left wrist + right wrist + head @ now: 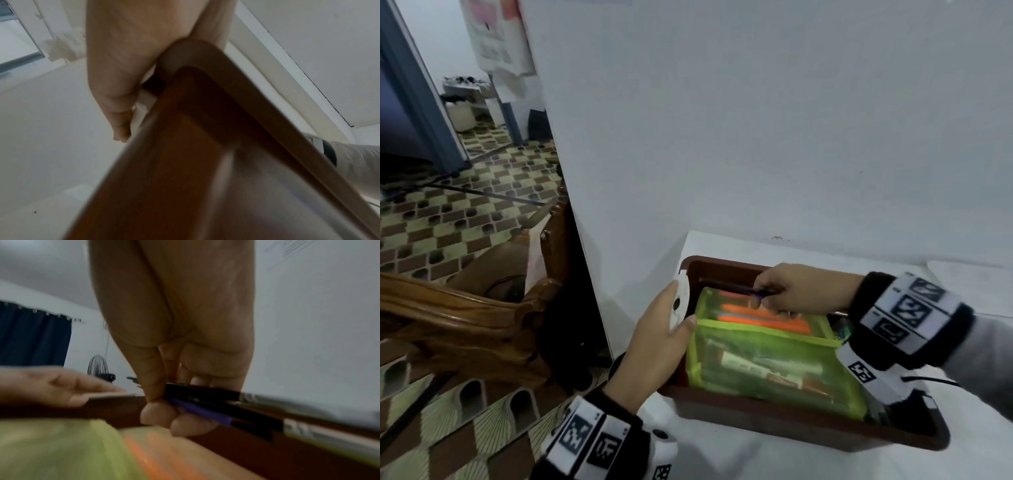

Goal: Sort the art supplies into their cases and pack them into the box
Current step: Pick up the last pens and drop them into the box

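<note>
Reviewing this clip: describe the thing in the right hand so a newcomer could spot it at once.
Start at the brown box on the white table; two green mesh cases lie inside. Over the far case, the right hand pinches a bundle of thin dark pens, level along the box's back wall. One has a purple section, unlike the orange sticks in the case below.

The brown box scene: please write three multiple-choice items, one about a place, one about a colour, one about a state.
1. Where do the mesh cases lie?
A. inside the brown box
B. on the floor
C. on the chair

2. What colour are the mesh cases?
A. blue
B. green
C. white

3. What does the right hand do?
A. hangs idle
B. presses the wall
C. pinches dark pens

Key: 1 A, the mesh cases lie within the brown box; 2 B, their mesh is green; 3 C, the right hand pinches the dark pens.
</note>
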